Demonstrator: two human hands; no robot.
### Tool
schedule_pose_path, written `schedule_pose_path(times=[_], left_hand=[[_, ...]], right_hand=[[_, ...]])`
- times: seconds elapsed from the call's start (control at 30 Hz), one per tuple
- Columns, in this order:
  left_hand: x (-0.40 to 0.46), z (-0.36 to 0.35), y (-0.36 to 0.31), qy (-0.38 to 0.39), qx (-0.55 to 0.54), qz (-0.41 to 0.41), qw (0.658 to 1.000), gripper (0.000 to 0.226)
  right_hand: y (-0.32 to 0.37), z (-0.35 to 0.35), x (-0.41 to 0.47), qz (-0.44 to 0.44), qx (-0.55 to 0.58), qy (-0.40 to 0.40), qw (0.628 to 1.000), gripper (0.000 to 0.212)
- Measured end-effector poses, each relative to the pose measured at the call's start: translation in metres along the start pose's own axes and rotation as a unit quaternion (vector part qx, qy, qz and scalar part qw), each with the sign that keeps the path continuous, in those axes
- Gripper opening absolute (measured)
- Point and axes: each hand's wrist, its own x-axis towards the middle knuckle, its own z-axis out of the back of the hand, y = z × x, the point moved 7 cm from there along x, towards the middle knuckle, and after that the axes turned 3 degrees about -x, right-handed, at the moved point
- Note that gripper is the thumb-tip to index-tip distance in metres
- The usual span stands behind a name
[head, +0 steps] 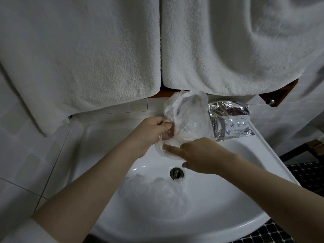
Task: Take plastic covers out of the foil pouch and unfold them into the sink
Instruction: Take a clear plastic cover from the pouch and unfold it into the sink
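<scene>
Nearest: sink (228, 223), white basin, near rim at bottom of view. Clear crumpled plastic covers (157, 188) lying in bowl just this side of drain (176, 173), several overlapping, count unclear. Judged as already unfolded and dropped, so part of job done.

Mid: both forearms reaching in over bowl. Right hand (199, 155) above drain, fingers curled, pinching lower edge of cover in hand (187, 118); index finger stretched out along bottom hem. Left hand (150, 132) at cover's left edge, fingers and thumb curled round bunched plastic, gripping. Cover held up in air betw. the two hands, over back of basin, partly opened: upper part ballooned, lower part bunched. Not yet in sink. Step in hand judged as spreading this one open before letting it fall.

Behind: foil pouch (231, 120) lying on back right ledge of sink, just beside raised cover, touched by neither hand. Crinkled, silver, printed panel facing up. Contents not visible, so can't tell whether more covers remain inside.

Far: two white towels (87, 50) hanging above sink, wooden shelf edge (280, 95) under them.

Est. progress: somewhere midway; left to do = finish this cover, check pouch.
</scene>
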Motion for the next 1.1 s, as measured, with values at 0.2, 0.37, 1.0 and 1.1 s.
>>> schedule_pose_path(times=[0.2,0.37,1.0,1.1], left_hand=[[0.004,-0.003,0.012,-0.011,-0.076,0.028,0.997,0.017],[0.004,-0.027,0.017,0.022,0.039,0.002,0.999,0.030],[0.024,-0.018,-0.012,-0.078,-0.196,0.009,0.978,0.024],[0.025,-0.032,-0.021,-0.034,-0.242,-0.006,0.970,0.030]], right_hand=[[-0.016,-0.006,-0.011,-0.049,0.022,-0.066,0.996,0.060],[-0.019,0.009,-0.015,-0.014,-0.056,-0.218,0.974,0.070],[-0.104,-0.056,-0.055,-0.368,0.783,-0.153,0.477,0.056],[-0.088,-0.056,-0.049,-0.306,0.885,-0.070,0.345,0.027]])
